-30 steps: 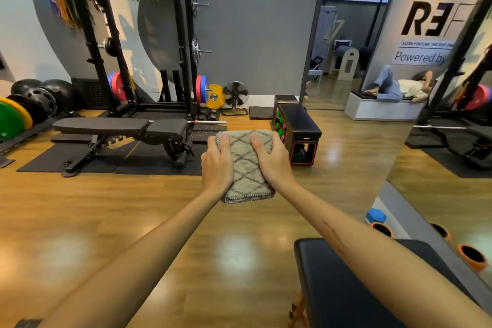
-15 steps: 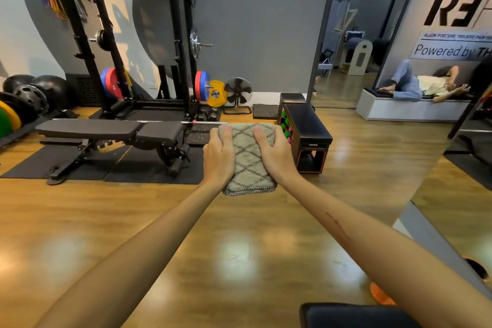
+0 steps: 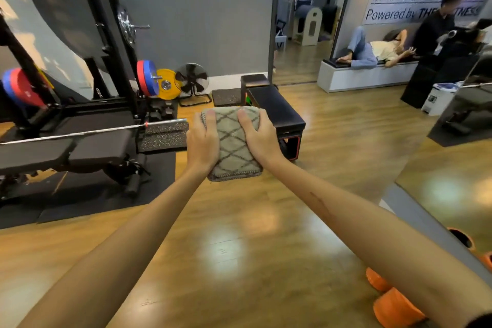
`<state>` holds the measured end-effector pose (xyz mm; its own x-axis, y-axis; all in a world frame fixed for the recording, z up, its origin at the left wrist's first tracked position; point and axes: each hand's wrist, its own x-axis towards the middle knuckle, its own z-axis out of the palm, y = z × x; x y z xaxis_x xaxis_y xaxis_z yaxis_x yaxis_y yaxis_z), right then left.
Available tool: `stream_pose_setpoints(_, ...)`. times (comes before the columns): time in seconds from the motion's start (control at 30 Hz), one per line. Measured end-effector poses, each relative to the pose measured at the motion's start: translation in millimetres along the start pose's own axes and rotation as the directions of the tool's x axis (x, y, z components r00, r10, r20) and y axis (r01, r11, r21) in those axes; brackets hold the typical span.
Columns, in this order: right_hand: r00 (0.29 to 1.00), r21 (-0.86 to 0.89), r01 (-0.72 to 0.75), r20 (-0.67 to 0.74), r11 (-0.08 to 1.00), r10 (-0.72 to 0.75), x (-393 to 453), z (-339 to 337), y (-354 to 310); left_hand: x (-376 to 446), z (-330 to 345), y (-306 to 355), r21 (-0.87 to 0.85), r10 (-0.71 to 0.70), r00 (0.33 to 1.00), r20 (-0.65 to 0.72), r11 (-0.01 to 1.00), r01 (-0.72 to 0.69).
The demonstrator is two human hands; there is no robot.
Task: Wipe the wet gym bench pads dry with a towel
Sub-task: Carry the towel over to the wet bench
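A folded beige towel [image 3: 233,146] with a dark diamond pattern is held out in front of me at arm's length. My left hand [image 3: 202,141] grips its left side and my right hand [image 3: 259,138] grips its right side. A black padded gym bench [image 3: 66,150] stands flat at the left under a power rack, well beyond the towel, with a steel barbell [image 3: 93,131] across it. A second black padded box bench [image 3: 277,109] sits just behind the towel.
Power rack uprights [image 3: 117,42] and coloured weight plates [image 3: 149,78] stand at the left with a floor fan [image 3: 191,81]. Orange rollers [image 3: 394,309] lie on the floor at the lower right by a mirror. A person [image 3: 372,50] lies on a white bench at the back right.
The view has moved forward and to the right: the rack bench has slid leftward and the dark pad at the bottom edge has dropped out of sight. Both hands keep the same hold on the towel.
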<state>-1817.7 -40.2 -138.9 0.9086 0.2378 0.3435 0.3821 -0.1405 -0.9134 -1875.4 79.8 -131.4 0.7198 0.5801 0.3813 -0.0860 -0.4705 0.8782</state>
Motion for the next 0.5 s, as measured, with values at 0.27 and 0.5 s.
stream_pose_setpoints(0.27, 0.995, 0.013, -0.097, -0.007, 0.995, 0.097, 79.7, 7.6, 97.8, 62.6, 80.8, -66.9, 0.002, -0.076, 0.993, 0.087, 0.997, 0.076)
stream_pose_setpoints(0.5, 0.987, 0.045, -0.153, -0.033, 0.987, 0.154, 173.4, -13.4, 170.5, 135.1, 173.7, -88.8, 0.076, -0.072, 0.987, 0.142, 0.995, 0.061)
